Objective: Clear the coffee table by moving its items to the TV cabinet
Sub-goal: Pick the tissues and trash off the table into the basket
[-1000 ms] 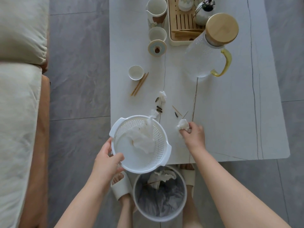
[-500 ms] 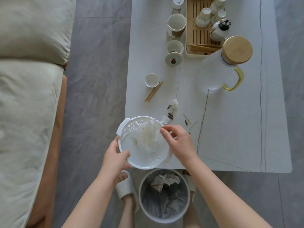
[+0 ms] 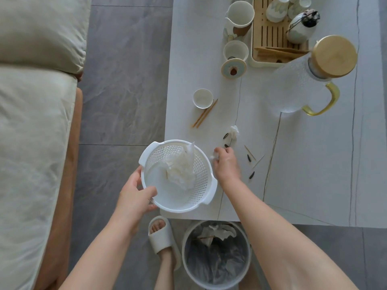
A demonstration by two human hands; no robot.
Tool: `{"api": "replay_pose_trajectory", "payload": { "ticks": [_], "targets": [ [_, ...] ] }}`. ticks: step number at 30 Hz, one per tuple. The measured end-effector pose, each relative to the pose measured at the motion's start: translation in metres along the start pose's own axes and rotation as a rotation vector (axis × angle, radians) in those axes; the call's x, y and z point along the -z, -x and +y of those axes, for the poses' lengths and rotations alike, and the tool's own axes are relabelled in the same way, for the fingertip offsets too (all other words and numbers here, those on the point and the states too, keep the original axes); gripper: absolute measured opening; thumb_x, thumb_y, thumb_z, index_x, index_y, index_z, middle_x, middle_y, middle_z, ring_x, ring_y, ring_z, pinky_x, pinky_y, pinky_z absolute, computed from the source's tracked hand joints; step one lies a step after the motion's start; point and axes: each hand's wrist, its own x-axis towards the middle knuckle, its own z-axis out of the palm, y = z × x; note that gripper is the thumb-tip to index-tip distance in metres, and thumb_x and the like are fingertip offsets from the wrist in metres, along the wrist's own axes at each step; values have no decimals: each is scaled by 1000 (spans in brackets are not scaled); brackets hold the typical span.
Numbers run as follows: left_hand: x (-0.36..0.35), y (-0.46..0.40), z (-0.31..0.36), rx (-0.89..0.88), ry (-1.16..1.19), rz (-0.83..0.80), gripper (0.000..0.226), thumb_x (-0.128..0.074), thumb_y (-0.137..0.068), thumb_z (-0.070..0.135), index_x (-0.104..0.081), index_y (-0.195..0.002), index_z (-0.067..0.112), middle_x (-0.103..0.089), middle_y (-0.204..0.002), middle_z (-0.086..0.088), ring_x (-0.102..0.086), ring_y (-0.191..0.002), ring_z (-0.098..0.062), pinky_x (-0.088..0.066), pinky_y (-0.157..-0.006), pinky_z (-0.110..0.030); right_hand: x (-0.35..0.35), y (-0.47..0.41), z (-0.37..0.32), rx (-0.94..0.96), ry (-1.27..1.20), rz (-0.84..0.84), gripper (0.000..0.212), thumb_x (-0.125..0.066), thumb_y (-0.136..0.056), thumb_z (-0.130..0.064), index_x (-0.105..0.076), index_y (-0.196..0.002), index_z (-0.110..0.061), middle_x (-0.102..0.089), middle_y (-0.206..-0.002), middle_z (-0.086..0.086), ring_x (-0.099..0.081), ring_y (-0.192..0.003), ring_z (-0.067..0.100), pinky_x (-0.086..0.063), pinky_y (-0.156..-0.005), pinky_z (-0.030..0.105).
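Note:
My left hand (image 3: 134, 197) grips the near rim of a white perforated basket (image 3: 201, 185) at the coffee table's (image 3: 314, 164) front left corner; crumpled tissues (image 3: 180, 170) lie inside it. Just right of the basket, my right hand (image 3: 227, 164) pinches a small white tissue scrap (image 3: 213, 156) on the tabletop. Another tissue scrap (image 3: 234, 130), several dark seeds (image 3: 249, 158) and toothpicks (image 3: 250, 152) lie scattered beyond my right hand.
Farther back stand a small white cup (image 3: 202, 98), wooden sticks (image 3: 205, 116), a glass pitcher with a wooden lid (image 3: 303, 84), cups (image 3: 235, 51) and a bamboo tea tray (image 3: 274, 34). A bin (image 3: 215, 254) with tissues sits below the table edge. A sofa (image 3: 31, 122) fills the left.
My right hand put a tissue ball from the table into the basket, then moved back to the tabletop and took a small scrap. The view shifted left.

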Motion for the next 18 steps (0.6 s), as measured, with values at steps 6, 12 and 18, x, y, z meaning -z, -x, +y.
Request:
{"api": "replay_pose_trajectory", "payload": {
  "ticks": [6,12,18],
  "targets": [
    [-2,-4,3,3,-9,-10,66,-49,-79,-8,-49,-125,40,-62,-105,19,-63,-86,-7,-54,-46,-21,16,5,2,170,112,8,13,-52,-92,-19,-60,-96,-9,-49,-95,-2,-52,-83,23,-47,-69,35],
    [-5,-3,0,-1,-11,-29,65,-50,-79,-6,-50,-129,36,-62,-111,17,-64,-89,-10,-55,-54,-25,54,-17,-12,209,-79,241,9,-59,-88,-17,-62,-91,-9,-50,-119,5,-50,-79,16,-39,-70,27],
    [-9,-9,-1,-9,4,-30,64,-50,-79,-6,-50,-127,36,-62,-113,14,-64,-95,-13,-57,-58,-29,57,-48,-16,126,73,109,11,-54,-89,-16,-63,-94,-11,-48,-123,4,-51,-86,19,-41,-73,28]
  ]
}}
